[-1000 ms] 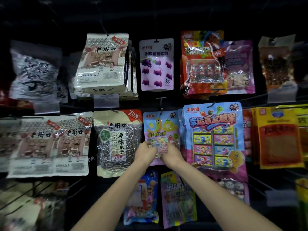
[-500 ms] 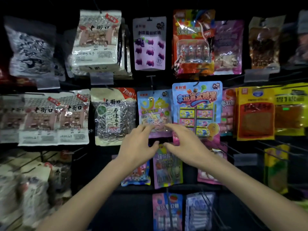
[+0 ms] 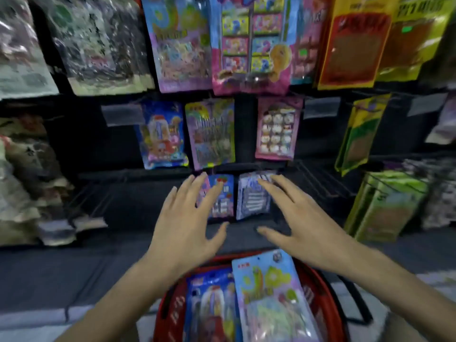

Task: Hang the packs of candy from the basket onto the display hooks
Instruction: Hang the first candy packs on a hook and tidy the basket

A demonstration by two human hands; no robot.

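Left hand (image 3: 187,228) and right hand (image 3: 298,223) are both spread wide, nothing held. Right below them the red basket (image 3: 167,304) is seen, with a light-blue candy pack (image 3: 271,297) on top (print's too blurry to read). The step is read as reaching for the next pack, so it'd need to be gripped by its top edge.

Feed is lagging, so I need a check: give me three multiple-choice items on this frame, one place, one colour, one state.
1. Where is the basket?
A) below the left hand and right hand
B) on a top hook
C) on a right-side shelf
2. What colour is its rim?
A) green
B) red
C) white
3. What do the hands hold?
A) one pack each
B) one pack together
C) nothing
Key: 1 A, it sits low in view under both hands; 2 B, red wall shows around its packs; 3 C, fingers are spread and bare.
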